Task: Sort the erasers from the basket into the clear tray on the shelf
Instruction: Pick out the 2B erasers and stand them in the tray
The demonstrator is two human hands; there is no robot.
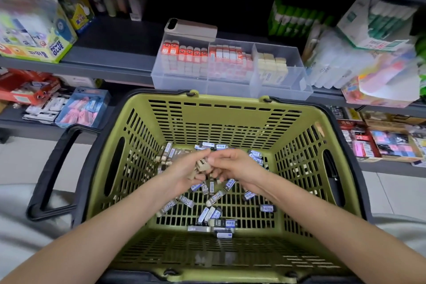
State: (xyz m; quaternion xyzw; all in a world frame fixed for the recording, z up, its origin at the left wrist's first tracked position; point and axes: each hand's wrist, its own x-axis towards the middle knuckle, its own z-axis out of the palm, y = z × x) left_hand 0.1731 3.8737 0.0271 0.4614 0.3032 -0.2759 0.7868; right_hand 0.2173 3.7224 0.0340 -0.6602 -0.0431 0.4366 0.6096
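Note:
A green slotted basket [221, 120] with black rim sits below the shelf. Many small erasers [215, 197] in blue-white and dark sleeves lie scattered on its floor. Both hands meet over the basket's middle. My left hand [184, 172] holds several beige erasers [202, 166] in its curled fingers. My right hand [232, 163] touches the same bunch with its fingertips, pinching at one eraser. The clear tray [297, 86] stands on the shelf behind the basket, with three compartments: orange-sleeved erasers on the left, red-white ones in the middle, beige ones at the right.
A beige phone-like case [191, 27] lies on the tray's back edge. Glue boxes [34, 30] stand at left, green glue sticks [297, 21] and plastic packs at right. The lower shelf holds more eraser boxes [83, 108]. A black basket handle [53, 173] hangs left.

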